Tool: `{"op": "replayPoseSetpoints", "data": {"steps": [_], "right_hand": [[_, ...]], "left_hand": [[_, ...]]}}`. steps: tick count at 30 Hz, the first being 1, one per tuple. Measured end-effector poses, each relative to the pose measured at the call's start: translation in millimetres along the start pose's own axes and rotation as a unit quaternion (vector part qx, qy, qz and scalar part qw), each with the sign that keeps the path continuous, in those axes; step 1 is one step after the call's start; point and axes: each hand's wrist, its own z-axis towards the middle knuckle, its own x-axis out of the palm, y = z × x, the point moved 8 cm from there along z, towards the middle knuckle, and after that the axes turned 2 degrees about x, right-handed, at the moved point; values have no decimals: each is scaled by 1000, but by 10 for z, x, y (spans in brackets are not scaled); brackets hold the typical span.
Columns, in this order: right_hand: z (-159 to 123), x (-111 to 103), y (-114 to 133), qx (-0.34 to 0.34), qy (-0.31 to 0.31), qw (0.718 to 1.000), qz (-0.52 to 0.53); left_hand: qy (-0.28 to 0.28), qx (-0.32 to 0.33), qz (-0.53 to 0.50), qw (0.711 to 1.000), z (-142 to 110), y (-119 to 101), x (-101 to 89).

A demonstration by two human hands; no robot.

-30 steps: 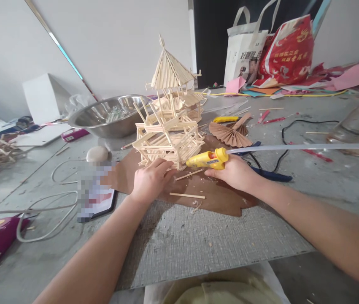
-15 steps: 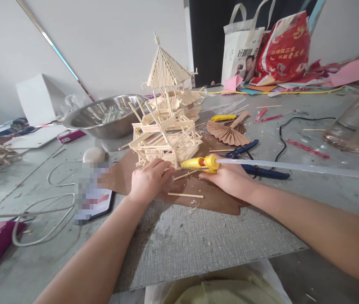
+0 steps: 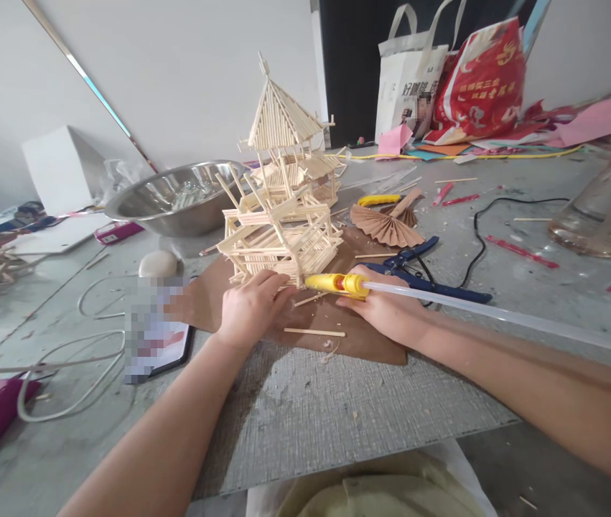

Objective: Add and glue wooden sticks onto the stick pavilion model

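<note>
A pagoda model point(image 3: 283, 248) built of thin wooden sticks, with a pointed roof, stands on a brown cardboard sheet point(image 3: 359, 334). My left hand point(image 3: 251, 305) is closed at its lower front edge, fingertips against the sticks; the thumb side is partly hidden. In my right hand point(image 3: 391, 305) is a yellow hot glue gun point(image 3: 329, 282), its nozzle touching or very near the model's front corner post. A long translucent glue stick point(image 3: 472, 305) runs out of its back to the right. One loose stick point(image 3: 314, 332) lies on the cardboard in front.
A steel bowl point(image 3: 170, 205) stands behind left, near a phone point(image 3: 162, 341) and white cable. Blue-handled pliers point(image 3: 453, 289) and a pleated brown paper fan point(image 3: 388, 224) lie right of the model. Further right is a glass jar point(image 3: 596, 208); bags point(image 3: 480, 86) stand behind.
The glue gun has rolled or tilted slightly in my right hand, and the back end of its glue stick has swung lower. My left hand stays at the model's base.
</note>
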Motion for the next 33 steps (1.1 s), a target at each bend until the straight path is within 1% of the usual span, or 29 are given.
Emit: {"op": "replayPoseSetpoints", "data": {"steps": [3,8,12,16,23,26,33], "right_hand": [[4,3,-32,25,3,1000,-19],[5,-23,-41,3,-9,1000,-21],[7,-58,-62,7,-5,1000,-7],[10,-77,-61,12,-1,1000,12],[13,-85,-98,-10,-30,999,37],[14,-98,-132,-3,-42,998,44],[13,-90,-117,-7,-37,998,46]], "left_hand": [[0,-3,1,1000,-3,9,5],[11,-14,-1,1000,1,17,4],[17,-20,0,1000,3,22,2],[16,-21,-1,1000,1,22,3],[4,-18,-2,1000,-7,34,10],[0,-22,-3,1000,-11,39,9],[-2,-23,-22,999,-25,52,33]]}}
